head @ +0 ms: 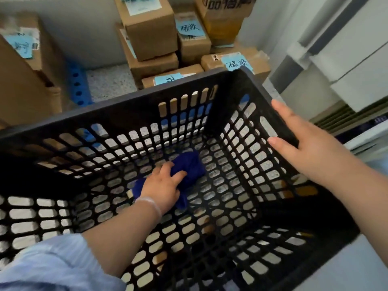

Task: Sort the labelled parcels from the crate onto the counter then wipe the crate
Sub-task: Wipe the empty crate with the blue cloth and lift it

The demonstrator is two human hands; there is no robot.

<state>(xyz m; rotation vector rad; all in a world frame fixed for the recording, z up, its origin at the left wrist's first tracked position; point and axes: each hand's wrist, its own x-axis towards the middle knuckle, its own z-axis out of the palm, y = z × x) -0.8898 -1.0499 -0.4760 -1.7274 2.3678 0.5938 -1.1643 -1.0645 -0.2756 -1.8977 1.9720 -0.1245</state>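
Note:
A black slotted plastic crate (pixel 130 106) fills the lower view, with no parcels inside. My left hand (pixel 161 185) reaches down to its floor and grips a bunched dark blue cloth (pixel 191 164). On the crate's right rim lies my right hand (pixel 304 148), fingers straight along the outside and thumb on the inner side. Brown cardboard parcels (pixel 151 28) with pale blue handwritten labels stand stacked on the speckled counter (pixel 109 80) behind the crate. One larger labelled parcel (pixel 25 66) stands apart at the far left.
A blue perforated plastic piece (pixel 78 87) lies on the counter between the left parcel and the stack. White cabinet or appliance surfaces (pixel 346 49) rise at the right, close to the crate's right side.

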